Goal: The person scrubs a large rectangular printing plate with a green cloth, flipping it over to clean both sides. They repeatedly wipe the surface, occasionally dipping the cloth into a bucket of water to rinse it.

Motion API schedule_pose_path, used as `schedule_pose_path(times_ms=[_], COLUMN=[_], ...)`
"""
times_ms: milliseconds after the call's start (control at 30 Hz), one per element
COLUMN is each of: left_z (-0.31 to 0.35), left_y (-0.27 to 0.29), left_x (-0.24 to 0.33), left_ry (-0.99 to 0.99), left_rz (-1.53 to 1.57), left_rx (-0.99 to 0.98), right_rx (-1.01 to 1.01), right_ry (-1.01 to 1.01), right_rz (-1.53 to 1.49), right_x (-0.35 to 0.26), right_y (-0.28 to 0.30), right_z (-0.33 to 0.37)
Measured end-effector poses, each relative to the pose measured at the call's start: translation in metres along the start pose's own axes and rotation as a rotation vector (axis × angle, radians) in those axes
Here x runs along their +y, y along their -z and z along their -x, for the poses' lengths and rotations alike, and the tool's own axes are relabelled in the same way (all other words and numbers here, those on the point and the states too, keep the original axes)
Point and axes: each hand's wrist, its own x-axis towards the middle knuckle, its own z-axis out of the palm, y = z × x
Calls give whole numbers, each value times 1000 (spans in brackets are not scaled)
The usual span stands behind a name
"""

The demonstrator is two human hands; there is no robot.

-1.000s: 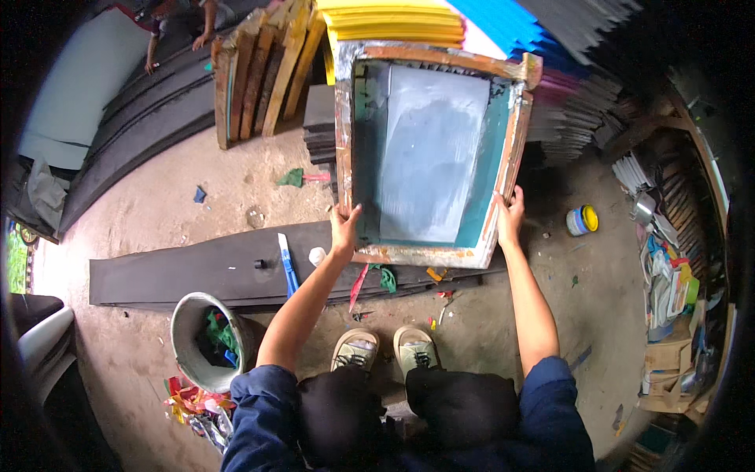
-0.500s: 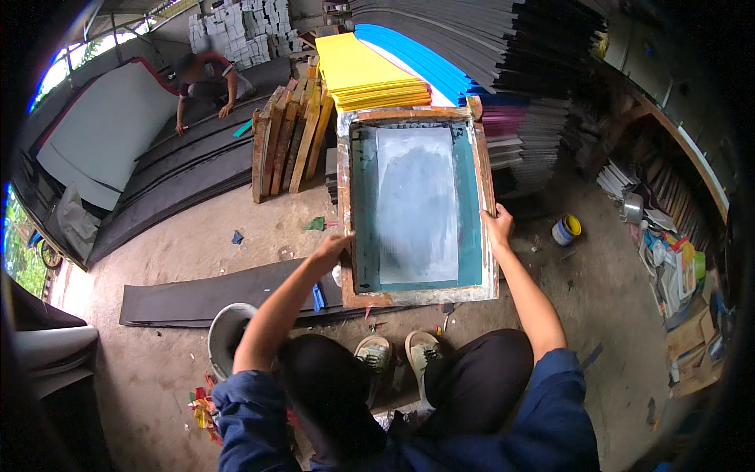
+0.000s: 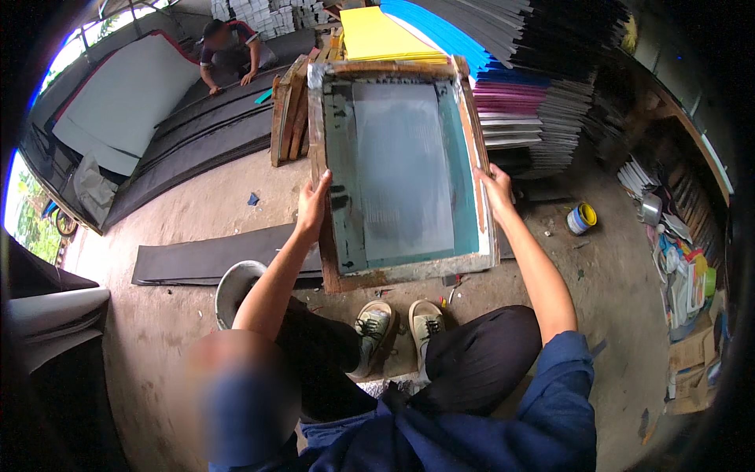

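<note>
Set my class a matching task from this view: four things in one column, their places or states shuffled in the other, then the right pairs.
Things
1. wooden screen-printing frame
2. paint tin
3. bucket
4. stack of yellow sheets

Places and states
A. partly hidden by the left forearm
B. gripped at its sides by the left hand and the right hand
C. beyond the frame's far edge
D. to the right of the right forearm

Pairs: 1-B, 2-D, 3-A, 4-C

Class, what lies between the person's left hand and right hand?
In the head view, a wood-framed panel lies between left hand and right hand, gripped at both sides.
</note>
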Motion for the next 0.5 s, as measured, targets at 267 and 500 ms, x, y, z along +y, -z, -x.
schedule_pose_path(times_ms=[267,500], left_z=[-17,-16], left_y=[12,9], left_x=[16,33], left_ry=[-266,-305], left_rz=[228,457], left_rx=[246,341], right_rx=[376,1], right_ry=[349,-474], right_rz=[169,-334], right_x=[-43,-19], right_y=[-21,-52], right_z=[-22,33])
